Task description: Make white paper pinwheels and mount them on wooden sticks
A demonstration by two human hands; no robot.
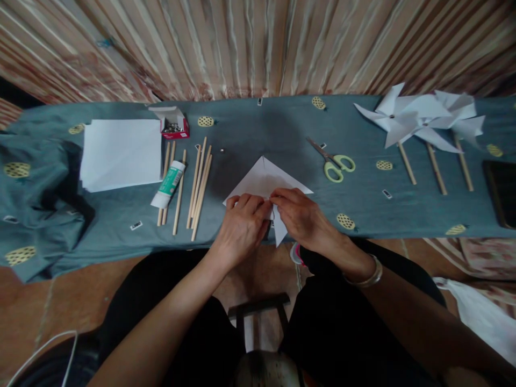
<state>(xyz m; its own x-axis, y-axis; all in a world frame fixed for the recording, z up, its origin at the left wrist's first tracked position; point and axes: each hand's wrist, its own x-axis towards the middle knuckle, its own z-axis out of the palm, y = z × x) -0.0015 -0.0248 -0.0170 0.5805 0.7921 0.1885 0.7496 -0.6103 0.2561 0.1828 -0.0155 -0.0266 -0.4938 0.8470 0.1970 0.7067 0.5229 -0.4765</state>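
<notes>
A white paper square lies turned cornerwise at the table's front, with a slit at its far corner and a cut flap pointing toward me. My left hand is closed on the paper's near left part, fingertips curled over it. From the other side my right hand pinches the paper close to its middle, thumb and forefinger together. The two hands' fingertips meet there, and they hide what lies between them. To the right of the paper rest green-handled scissors, blades partly apart.
A stack of white paper, an open red box of small metal pieces, a glue tube and several wooden sticks are at left. Paper pinwheels and a dark phone-like object lie at right. A curtain hangs behind.
</notes>
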